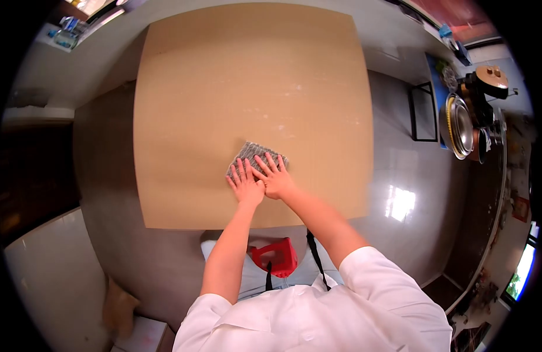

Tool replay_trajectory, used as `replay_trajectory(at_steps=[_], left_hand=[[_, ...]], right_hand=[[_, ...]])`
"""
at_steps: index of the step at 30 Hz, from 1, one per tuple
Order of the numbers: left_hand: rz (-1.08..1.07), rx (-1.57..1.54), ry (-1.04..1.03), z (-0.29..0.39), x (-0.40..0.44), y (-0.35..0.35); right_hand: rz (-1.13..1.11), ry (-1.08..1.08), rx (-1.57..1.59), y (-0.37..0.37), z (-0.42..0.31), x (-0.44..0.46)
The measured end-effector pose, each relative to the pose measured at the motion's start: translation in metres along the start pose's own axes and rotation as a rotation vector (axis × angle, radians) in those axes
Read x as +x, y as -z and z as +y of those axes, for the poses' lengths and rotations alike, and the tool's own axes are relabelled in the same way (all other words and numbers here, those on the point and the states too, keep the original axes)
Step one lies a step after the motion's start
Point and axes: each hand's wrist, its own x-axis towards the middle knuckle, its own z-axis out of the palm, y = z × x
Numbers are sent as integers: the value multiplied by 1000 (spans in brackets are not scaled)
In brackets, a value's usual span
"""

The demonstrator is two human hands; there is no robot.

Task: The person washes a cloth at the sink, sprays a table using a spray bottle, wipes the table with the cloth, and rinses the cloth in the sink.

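Note:
A grey folded cloth (pixel 254 149) lies on the brown tabletop (pixel 212 88), a little nearer to me than its middle. My left hand (pixel 246 185) rests flat on the near left part of the cloth, fingers stretched and apart. Beside it, my right hand (pixel 275 178) presses down on the cloth's right part with spread fingers. The two hands touch or overlap slightly at the thumbs. Neither one is gripping the cloth, and much of its near side is hidden under them. Some pale marks (pixel 277 126) show on the tabletop beyond the cloth.
A red plastic object (pixel 275 258) is at my lap, below the table's near edge. Metal bowls (pixel 460 126) and a lidded pot (pixel 491 81) sit on a blue-topped stand (pixel 436 88) at the right. Bottles (pixel 65 38) stand on the far-left ledge. A lit screen (pixel 522 271) is at lower right.

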Motion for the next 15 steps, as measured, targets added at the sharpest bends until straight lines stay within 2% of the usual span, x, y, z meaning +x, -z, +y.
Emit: replay_trajectory(at_steps=[9,15], left_hand=[[96,-39,109,-203,-22,24],[99,-81,193,-285,-56,27]], right_hand=[[76,157,-8,-10,-178,86],[64,241,48,-29,-262,104]])
